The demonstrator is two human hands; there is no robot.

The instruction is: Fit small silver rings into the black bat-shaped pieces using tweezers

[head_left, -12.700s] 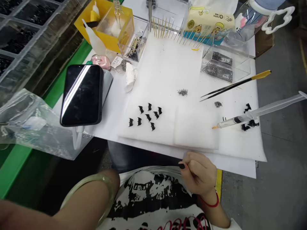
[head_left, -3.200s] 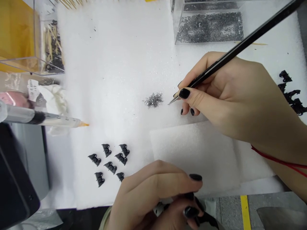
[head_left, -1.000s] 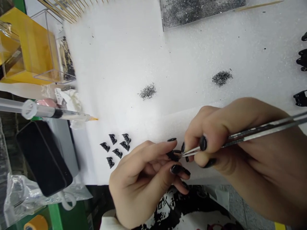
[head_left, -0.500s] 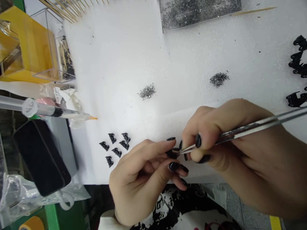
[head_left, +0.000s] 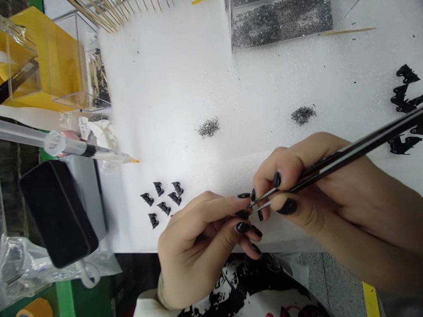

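Between the fingertips of my left hand (head_left: 198, 246) is a small black part (head_left: 243, 214), mostly covered by the fingers. My right hand (head_left: 317, 189) is closed around a pair of tweezers (head_left: 346, 160), whose tips point left and meet the black part. The two tweezer tips stand slightly apart; whether anything tiny is between them cannot be made out. Left of my left hand, several small black bat-like parts (head_left: 164, 208) lie on the white surface (head_left: 158, 110). Beyond my hands are two little heaps of tiny dark metallic pieces, a left heap (head_left: 209, 127) and a right heap (head_left: 303, 115).
A clear tray (head_left: 280, 26) of tiny dark pieces stands at the back, a toothpick (head_left: 353, 31) beside it. Several larger black parts (head_left: 401, 145) lie at far right. On the left are a syringe (head_left: 89, 149), a phone (head_left: 59, 213), a yellow box (head_left: 49, 57) and wooden sticks (head_left: 99, 13).
The tweezers have spread from nearly closed tips to slightly parted ones and turned to a steeper slant. My left hand appears a little further right, and the whole view has shifted slightly.
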